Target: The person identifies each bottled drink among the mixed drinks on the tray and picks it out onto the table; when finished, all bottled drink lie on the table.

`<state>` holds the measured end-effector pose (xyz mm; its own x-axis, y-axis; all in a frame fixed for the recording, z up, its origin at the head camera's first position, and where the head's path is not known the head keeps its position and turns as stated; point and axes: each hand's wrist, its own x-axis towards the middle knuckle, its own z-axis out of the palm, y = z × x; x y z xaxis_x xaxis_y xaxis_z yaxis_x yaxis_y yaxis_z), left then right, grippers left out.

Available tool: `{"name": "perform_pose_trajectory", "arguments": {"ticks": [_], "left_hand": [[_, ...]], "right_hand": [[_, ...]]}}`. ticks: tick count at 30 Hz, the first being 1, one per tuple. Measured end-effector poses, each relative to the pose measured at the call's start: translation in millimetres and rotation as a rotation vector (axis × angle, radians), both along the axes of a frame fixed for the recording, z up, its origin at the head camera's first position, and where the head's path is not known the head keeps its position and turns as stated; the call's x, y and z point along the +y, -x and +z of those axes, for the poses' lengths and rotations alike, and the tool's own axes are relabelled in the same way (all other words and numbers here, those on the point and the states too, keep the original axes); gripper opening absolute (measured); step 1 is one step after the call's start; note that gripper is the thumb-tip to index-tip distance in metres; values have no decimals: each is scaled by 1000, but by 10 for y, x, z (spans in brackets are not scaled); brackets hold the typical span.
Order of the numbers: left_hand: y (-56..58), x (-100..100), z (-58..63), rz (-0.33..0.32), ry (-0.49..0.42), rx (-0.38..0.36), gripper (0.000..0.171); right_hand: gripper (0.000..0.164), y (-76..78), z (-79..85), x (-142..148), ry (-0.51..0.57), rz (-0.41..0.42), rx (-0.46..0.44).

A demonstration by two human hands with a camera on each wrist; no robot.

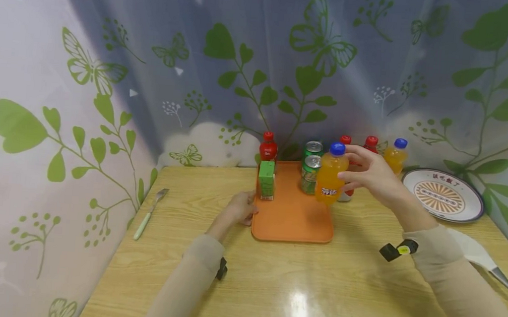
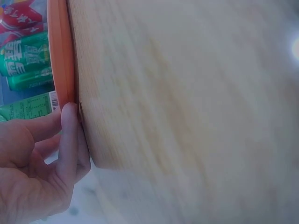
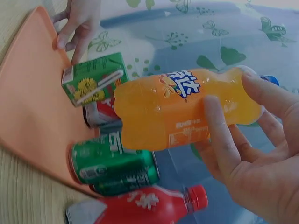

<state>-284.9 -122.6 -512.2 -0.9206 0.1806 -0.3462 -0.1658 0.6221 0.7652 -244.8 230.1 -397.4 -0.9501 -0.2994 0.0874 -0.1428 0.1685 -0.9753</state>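
My right hand (image 1: 373, 175) grips an orange soda bottle (image 1: 330, 177) with a blue cap, its thumb and fingers round the upper part. The bottle is held upright over the right side of an orange tray (image 1: 291, 223). At the tray's left edge, my left hand (image 1: 239, 207) pinches the rim; the left wrist view shows thumb and fingers on that rim (image 2: 63, 60). A green drink carton (image 1: 267, 182) stands on the tray near the left hand. Two green cans (image 1: 310, 178) stand one behind the other beside the held bottle. A red-capped bottle (image 1: 268, 148) stands behind the carton.
Right of the tray are red-capped bottles (image 1: 371, 142), partly hidden by the right hand, and another orange soda bottle (image 1: 396, 155). A patterned plate (image 1: 471, 210) leans by the curtain. A white utensil (image 1: 475, 248) lies under the right forearm, a fork (image 1: 148, 215) at left.
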Motion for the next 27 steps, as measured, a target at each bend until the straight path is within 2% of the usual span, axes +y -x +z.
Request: {"name": "perform_pose_trajectory", "arguments": {"ticks": [7,15,21,27], "left_hand": [[-17,0,17,1,-26,-1,69],[-15,0,17,6,-9,-9,69],[-16,8,19,13,-13,-12,68],[-24,5,28,1,-11,-5,69]], "right_hand": [[62,-31,-59,207,-7,-20,25],[68,-61,-186,481,-3,-89,2],[63,-49,-262,650,17,-119,18],[65,-11,-320,762,26,-163,0]]}}
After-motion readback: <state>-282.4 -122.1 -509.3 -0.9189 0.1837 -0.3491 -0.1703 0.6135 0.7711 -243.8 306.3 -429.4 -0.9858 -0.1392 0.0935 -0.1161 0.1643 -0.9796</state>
